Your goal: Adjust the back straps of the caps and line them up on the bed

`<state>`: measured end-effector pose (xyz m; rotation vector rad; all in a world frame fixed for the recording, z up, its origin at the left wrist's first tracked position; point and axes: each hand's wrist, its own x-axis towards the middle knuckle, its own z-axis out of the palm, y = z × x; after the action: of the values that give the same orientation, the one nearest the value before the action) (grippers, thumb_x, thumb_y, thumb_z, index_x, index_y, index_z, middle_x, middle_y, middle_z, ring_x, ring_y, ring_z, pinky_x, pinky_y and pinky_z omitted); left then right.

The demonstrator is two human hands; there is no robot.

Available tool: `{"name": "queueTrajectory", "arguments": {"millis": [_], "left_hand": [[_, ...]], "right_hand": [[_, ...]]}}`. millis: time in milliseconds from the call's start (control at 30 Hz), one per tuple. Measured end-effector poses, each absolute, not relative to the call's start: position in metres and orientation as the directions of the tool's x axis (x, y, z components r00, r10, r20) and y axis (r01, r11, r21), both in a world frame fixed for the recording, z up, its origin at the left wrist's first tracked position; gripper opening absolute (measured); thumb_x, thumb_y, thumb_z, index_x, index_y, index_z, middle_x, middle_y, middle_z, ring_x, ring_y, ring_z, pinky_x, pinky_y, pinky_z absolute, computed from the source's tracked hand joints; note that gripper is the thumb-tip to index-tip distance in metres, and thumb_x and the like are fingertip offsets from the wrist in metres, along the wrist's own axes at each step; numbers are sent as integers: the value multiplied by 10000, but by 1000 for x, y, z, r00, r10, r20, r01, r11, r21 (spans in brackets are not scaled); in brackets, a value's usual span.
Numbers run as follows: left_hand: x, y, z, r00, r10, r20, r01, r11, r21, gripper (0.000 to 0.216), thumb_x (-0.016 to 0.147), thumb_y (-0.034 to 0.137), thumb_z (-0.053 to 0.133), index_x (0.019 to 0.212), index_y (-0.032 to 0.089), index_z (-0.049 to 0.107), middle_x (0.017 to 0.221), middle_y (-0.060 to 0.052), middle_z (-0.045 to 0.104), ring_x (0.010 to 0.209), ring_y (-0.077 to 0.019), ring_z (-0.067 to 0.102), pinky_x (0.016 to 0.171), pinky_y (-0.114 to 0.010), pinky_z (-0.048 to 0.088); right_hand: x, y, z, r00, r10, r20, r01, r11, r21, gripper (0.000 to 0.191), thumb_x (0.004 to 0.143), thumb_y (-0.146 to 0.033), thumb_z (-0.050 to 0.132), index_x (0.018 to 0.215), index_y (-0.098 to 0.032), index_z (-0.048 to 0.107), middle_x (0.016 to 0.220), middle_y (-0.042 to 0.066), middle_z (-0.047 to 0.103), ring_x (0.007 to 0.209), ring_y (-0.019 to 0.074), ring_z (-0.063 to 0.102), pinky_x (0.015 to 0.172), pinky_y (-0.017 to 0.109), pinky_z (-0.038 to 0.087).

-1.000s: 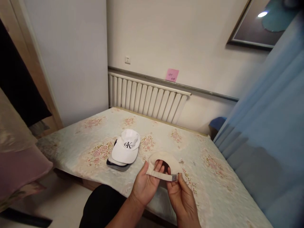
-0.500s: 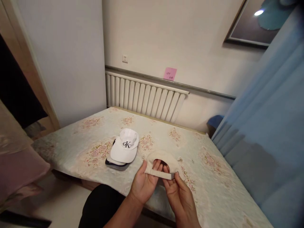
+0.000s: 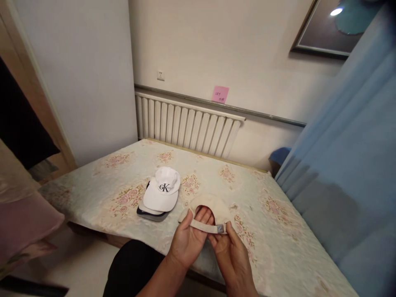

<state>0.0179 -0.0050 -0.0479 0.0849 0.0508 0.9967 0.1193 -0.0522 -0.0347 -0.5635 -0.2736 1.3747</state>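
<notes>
Between both hands is a cream baseball cap [image 3: 218,208], its back opening and adjuster strap [image 3: 204,226] facing me. My left hand [image 3: 188,239] grips the left end of the strap, thumb on the outside and fingers reaching into the opening. At the right end, by the small grey buckle [image 3: 220,229], my right hand [image 3: 230,251] pinches the band between thumb and fingers. Left of them on the bed lies a stack of caps; a white cap [image 3: 162,189] with black letters is on top, and a dark-brimmed cap [image 3: 151,215] shows beneath it.
The bed [image 3: 198,169] has a pale floral cover. Behind it are a white radiator [image 3: 188,123], a pink note [image 3: 220,94] and a wall socket [image 3: 160,75]. A blue curtain [image 3: 346,144] hangs on the right, and hanging clothes [image 3: 24,206] are at the left.
The cream cap has turned slightly in my hands, so the grey buckle now faces me and sits a little further left. Its strap bows more. The cap stack has stayed put.
</notes>
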Motion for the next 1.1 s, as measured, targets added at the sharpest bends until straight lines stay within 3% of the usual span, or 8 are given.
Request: {"name": "queueTrajectory", "arguments": {"millis": [133, 333, 567, 700, 833, 967, 1100], "left_hand": [[19, -10, -44, 562, 825, 60, -825, 554, 113, 259, 913, 265, 412, 1039, 150, 607, 1244, -95, 564, 1240, -208, 451, 1076, -367, 325], [17, -4, -47, 537, 843, 26, -839, 530, 124, 300, 918, 296, 398, 1059, 120, 595, 1245, -132, 560, 1234, -219, 459, 1069, -379, 337], [19, -10, -40, 540, 838, 78, -836, 524, 161, 276, 905, 291, 426, 1085, 163, 591, 1264, -91, 547, 1251, -204, 433, 1098, -378, 284], [27, -20, -39, 535, 842, 62, -824, 504, 259, 298, 869, 207, 490, 1158, 166, 553, 1289, -92, 526, 1247, -202, 436, 1094, -355, 280], [31, -28, -41, 459, 887, -58, -794, 438, 421, 352, 761, 93, 608, 1104, 164, 572, 1108, -93, 633, 1080, -198, 569, 1021, -343, 360], [29, -29, -45, 362, 923, -128, -664, 352, 660, 272, 703, 122, 677, 964, 146, 606, 861, -62, 670, 818, -171, 635, 813, -297, 461], [26, -27, -48, 329, 940, -86, -559, 268, 785, 172, 722, 217, 678, 848, 139, 593, 660, -9, 617, 587, -108, 573, 593, -223, 423]], "right_hand": [[119, -51, -36, 185, 974, -132, -850, 91, -519, 296, 817, -319, 584, 1089, -205, 603, 1076, 45, 683, 1026, 182, 603, 871, 364, 492], [121, -51, -37, 192, 975, -110, -857, 112, -502, 302, 828, -308, 575, 1121, -235, 583, 1099, 32, 674, 1047, 183, 594, 880, 385, 486], [114, -48, -41, 182, 979, -93, -851, 109, -514, 327, 834, -362, 559, 1133, -232, 583, 1123, 35, 664, 1069, 180, 583, 914, 376, 473], [106, -47, -44, 239, 968, -81, -818, 156, -554, 341, 836, -363, 555, 1124, -186, 596, 1115, 51, 665, 1099, 164, 563, 973, 331, 432], [103, -50, -49, 259, 963, -78, -769, 157, -619, 353, 837, -338, 555, 1141, -160, 587, 1076, 54, 677, 1079, 165, 571, 975, 320, 429], [103, -49, -56, 224, 970, -100, -768, 112, -630, 277, 809, -308, 601, 1032, -148, 641, 932, 48, 706, 897, 160, 631, 812, 282, 510], [102, -47, -58, 179, 979, -93, -788, 86, -609, 210, 779, -300, 639, 900, -132, 675, 766, 16, 695, 648, 117, 603, 663, 240, 513]]}}
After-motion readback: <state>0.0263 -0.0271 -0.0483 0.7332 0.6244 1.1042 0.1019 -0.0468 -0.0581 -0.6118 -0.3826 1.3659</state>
